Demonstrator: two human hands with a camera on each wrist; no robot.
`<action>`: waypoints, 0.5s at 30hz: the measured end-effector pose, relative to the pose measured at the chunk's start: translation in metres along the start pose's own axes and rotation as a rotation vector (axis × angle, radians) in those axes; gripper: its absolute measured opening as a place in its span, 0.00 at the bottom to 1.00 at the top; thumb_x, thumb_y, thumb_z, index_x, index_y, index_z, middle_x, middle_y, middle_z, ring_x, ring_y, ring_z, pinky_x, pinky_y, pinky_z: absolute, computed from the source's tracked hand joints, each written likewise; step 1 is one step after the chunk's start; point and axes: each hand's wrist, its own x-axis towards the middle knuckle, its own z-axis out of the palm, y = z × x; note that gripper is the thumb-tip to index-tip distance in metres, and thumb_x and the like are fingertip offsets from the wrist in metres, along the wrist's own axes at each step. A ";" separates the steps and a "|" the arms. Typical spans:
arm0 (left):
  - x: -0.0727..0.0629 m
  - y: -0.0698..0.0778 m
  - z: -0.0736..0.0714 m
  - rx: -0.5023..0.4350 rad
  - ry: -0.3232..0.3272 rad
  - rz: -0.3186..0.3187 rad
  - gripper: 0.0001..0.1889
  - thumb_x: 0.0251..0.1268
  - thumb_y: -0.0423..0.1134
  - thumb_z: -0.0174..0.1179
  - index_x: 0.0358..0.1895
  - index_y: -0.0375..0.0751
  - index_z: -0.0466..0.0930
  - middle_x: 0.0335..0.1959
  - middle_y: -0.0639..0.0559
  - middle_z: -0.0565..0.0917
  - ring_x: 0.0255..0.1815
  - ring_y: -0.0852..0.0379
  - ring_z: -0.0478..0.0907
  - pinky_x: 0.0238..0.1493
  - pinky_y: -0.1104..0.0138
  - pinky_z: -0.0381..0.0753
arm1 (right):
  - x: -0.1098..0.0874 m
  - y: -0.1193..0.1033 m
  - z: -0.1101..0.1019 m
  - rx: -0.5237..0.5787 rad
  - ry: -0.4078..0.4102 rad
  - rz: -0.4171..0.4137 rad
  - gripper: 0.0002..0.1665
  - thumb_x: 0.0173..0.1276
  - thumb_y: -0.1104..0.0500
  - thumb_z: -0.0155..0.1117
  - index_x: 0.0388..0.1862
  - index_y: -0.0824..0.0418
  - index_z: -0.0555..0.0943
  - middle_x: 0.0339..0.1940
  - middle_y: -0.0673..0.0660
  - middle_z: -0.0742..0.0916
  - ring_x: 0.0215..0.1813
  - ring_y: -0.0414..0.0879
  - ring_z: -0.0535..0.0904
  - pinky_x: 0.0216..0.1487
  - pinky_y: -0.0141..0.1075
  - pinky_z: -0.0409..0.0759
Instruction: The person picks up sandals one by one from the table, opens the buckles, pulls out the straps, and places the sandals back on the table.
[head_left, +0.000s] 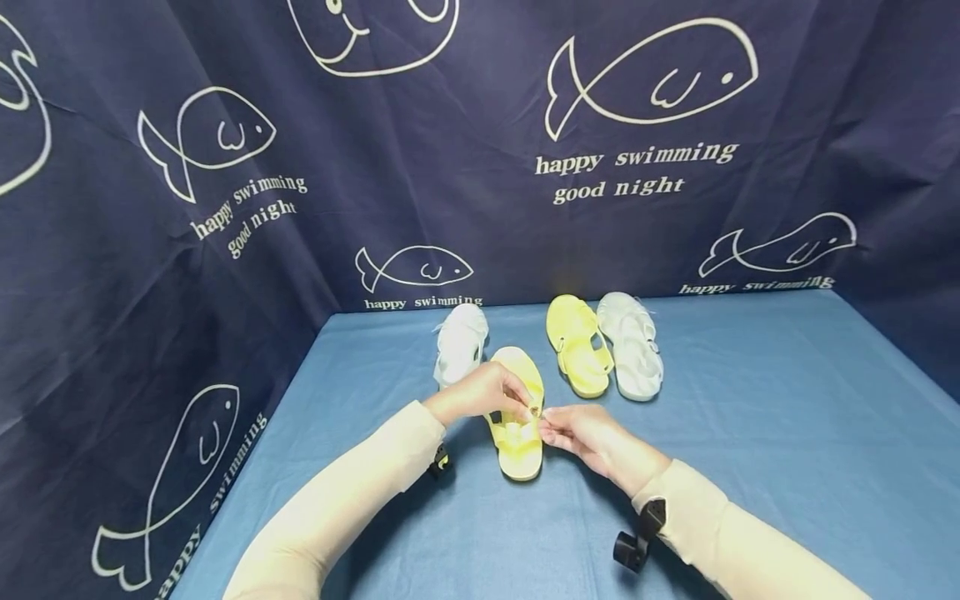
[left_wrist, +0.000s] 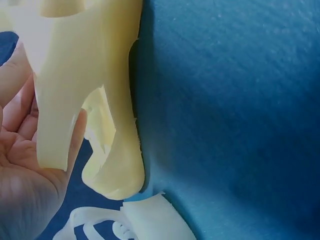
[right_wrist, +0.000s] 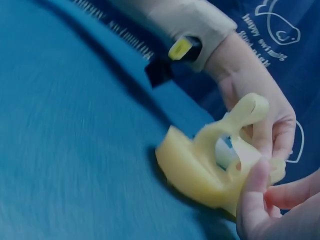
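Observation:
A yellow sandal (head_left: 521, 463) lies sole down on the blue cloth, between the two hands. From its left side my left hand (head_left: 491, 390) reaches over and pinches the strap near a small buckle-like fitting (head_left: 535, 411). My right hand (head_left: 596, 437) pinches the strap's end at the sandal's right edge, thumb against fingers. In the right wrist view the right hand (right_wrist: 282, 210) grips the side of the yellow sandal (right_wrist: 192, 170), with the left hand (right_wrist: 267, 120) behind the strap. The left wrist view shows the yellow sandal (left_wrist: 75, 75) partly covering the left hand (left_wrist: 25, 195).
A white sandal (head_left: 461, 337) lies just behind the left hand. Farther back to the right, another yellow sandal (head_left: 576, 342) lies beside a second white sandal (head_left: 632, 350). Dark blue fish-printed curtain (head_left: 480, 167) stands behind and left of the blue-covered table (head_left: 787, 433).

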 end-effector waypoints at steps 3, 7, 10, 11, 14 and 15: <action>-0.001 -0.002 -0.001 -0.016 0.022 -0.025 0.07 0.50 0.38 0.74 0.33 0.42 0.89 0.28 0.54 0.88 0.25 0.69 0.79 0.30 0.74 0.81 | 0.000 -0.002 -0.001 -0.104 -0.012 -0.063 0.20 0.71 0.70 0.53 0.56 0.83 0.69 0.26 0.52 0.85 0.29 0.38 0.82 0.35 0.26 0.83; -0.001 -0.004 -0.001 -0.045 0.038 -0.056 0.06 0.50 0.40 0.75 0.31 0.44 0.89 0.26 0.57 0.88 0.25 0.68 0.79 0.29 0.73 0.81 | 0.002 -0.005 -0.002 -0.233 0.015 -0.138 0.19 0.68 0.68 0.59 0.53 0.81 0.74 0.28 0.52 0.86 0.30 0.38 0.82 0.36 0.28 0.83; -0.001 -0.004 0.000 -0.063 0.052 -0.072 0.06 0.50 0.40 0.75 0.31 0.45 0.89 0.26 0.57 0.88 0.25 0.68 0.80 0.29 0.73 0.81 | 0.004 -0.009 -0.003 -0.275 0.034 -0.165 0.20 0.66 0.67 0.61 0.53 0.79 0.76 0.32 0.53 0.87 0.34 0.39 0.82 0.40 0.31 0.84; -0.002 -0.004 0.000 -0.067 0.054 -0.075 0.06 0.50 0.40 0.75 0.31 0.45 0.89 0.26 0.57 0.88 0.25 0.68 0.80 0.29 0.74 0.81 | 0.005 -0.010 -0.004 -0.289 0.034 -0.171 0.20 0.65 0.67 0.62 0.53 0.78 0.77 0.35 0.53 0.87 0.35 0.39 0.82 0.42 0.31 0.84; -0.003 -0.004 0.000 -0.096 0.043 -0.082 0.07 0.50 0.39 0.74 0.32 0.43 0.89 0.27 0.55 0.88 0.25 0.68 0.80 0.30 0.74 0.81 | 0.009 -0.011 -0.005 -0.320 0.016 -0.186 0.20 0.65 0.66 0.64 0.53 0.77 0.78 0.39 0.54 0.88 0.38 0.39 0.83 0.47 0.34 0.83; -0.004 -0.004 0.000 -0.110 0.033 -0.082 0.07 0.51 0.38 0.74 0.33 0.42 0.89 0.27 0.54 0.88 0.26 0.68 0.80 0.31 0.74 0.81 | 0.009 -0.010 -0.005 -0.335 0.016 -0.194 0.20 0.64 0.65 0.65 0.52 0.77 0.78 0.39 0.54 0.88 0.38 0.39 0.83 0.48 0.35 0.83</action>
